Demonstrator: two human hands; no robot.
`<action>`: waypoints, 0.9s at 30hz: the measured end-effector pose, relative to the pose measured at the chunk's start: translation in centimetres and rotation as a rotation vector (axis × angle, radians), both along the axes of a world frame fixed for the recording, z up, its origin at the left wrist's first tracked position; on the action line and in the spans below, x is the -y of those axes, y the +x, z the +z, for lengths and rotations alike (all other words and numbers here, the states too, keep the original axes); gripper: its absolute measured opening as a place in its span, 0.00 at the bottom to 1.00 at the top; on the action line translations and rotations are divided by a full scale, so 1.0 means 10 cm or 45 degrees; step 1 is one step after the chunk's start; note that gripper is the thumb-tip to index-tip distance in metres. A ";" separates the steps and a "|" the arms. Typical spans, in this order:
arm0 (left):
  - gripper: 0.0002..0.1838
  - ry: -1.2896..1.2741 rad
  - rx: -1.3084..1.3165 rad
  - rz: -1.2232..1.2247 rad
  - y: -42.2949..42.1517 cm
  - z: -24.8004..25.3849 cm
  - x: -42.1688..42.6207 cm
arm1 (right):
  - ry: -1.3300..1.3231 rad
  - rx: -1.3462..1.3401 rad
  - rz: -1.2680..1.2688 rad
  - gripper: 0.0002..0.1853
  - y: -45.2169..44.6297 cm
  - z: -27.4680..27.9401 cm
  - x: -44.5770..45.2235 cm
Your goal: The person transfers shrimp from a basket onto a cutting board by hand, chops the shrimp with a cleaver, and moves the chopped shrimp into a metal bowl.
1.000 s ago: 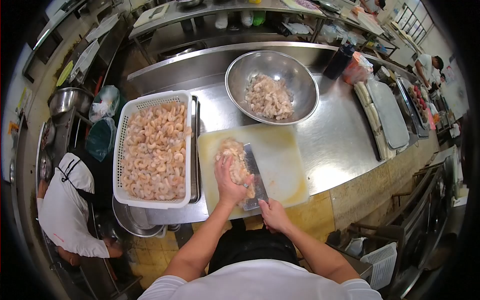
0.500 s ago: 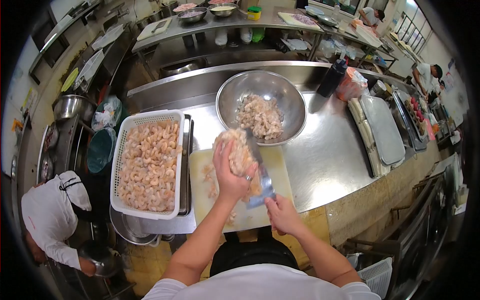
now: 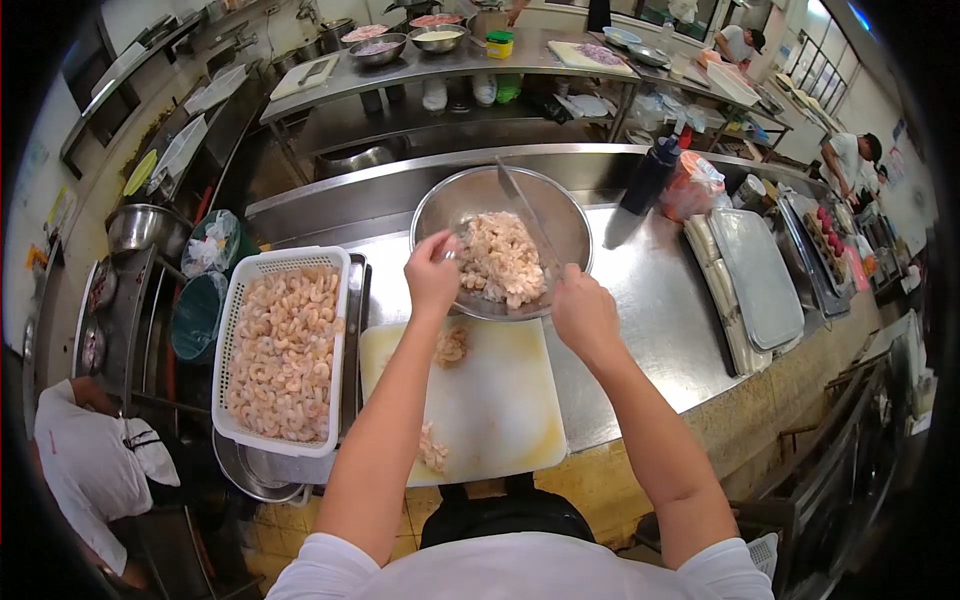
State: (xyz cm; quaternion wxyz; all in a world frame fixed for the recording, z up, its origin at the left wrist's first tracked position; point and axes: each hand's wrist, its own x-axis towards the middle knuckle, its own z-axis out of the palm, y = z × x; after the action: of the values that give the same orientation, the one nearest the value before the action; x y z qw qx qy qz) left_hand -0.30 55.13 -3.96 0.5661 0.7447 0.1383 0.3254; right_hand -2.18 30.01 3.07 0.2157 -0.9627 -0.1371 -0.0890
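Shrimp (image 3: 503, 255) lies chopped in the bowl (image 3: 445, 208). The right hand (image 3: 585, 314) grips the cleaver (image 3: 526, 212) above it; the left hand (image 3: 431, 279), by the rim, is blurred, and whether its fingers hold anything I cannot tell. Any print on the yellow tub (image 3: 499, 46) is too small to read.
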 end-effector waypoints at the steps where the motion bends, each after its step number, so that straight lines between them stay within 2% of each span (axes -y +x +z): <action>1: 0.15 -0.012 0.022 0.093 -0.12 -0.14 -0.04 | 0.035 0.040 -0.011 0.10 -0.01 0.03 0.02; 2: 0.13 -0.026 0.040 0.188 -0.28 -0.28 -0.06 | 0.069 0.075 -0.019 0.09 -0.04 0.05 0.03; 4: 0.12 -0.118 -0.240 0.334 -0.52 -0.56 -0.06 | 0.141 0.101 -0.008 0.09 -0.06 0.09 0.06; 7: 0.13 0.602 -0.346 0.283 -0.72 -0.97 0.08 | 0.238 0.151 0.036 0.10 -0.17 0.04 0.11; 10: 0.13 0.997 -0.490 0.087 -0.86 -0.96 0.25 | 0.386 0.113 0.078 0.10 -0.40 0.02 0.12; 14: 0.11 0.940 -0.453 -0.165 -1.14 -1.24 0.08 | 0.551 -0.050 0.136 0.08 -0.88 0.08 0.12; 16: 0.10 0.956 -0.454 -0.219 -1.55 -1.29 0.05 | 0.484 -0.136 0.203 0.08 -1.13 0.00 0.16; 19: 0.11 0.785 -0.589 -0.401 -2.15 -1.15 0.01 | 0.416 -0.164 0.333 0.08 -1.44 -0.23 0.15; 22: 0.17 0.654 -0.367 -0.281 -2.60 -0.83 0.01 | 0.233 -0.085 0.426 0.08 -1.50 -0.50 -0.07; 25: 0.37 0.712 -0.375 -0.159 -2.99 -0.84 0.03 | 0.031 0.074 0.492 0.09 -1.27 -0.86 -0.32; 27: 0.51 0.744 -0.569 -0.140 -3.21 -0.78 0.22 | -0.102 0.137 0.505 0.11 -1.09 -1.06 -0.49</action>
State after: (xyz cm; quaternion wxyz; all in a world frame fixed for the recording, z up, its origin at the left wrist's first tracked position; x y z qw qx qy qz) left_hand -32.41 52.92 -11.79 0.3021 0.9338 0.1196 0.1498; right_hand -13.05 34.93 -7.54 0.1829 -0.9185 -0.3386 -0.0907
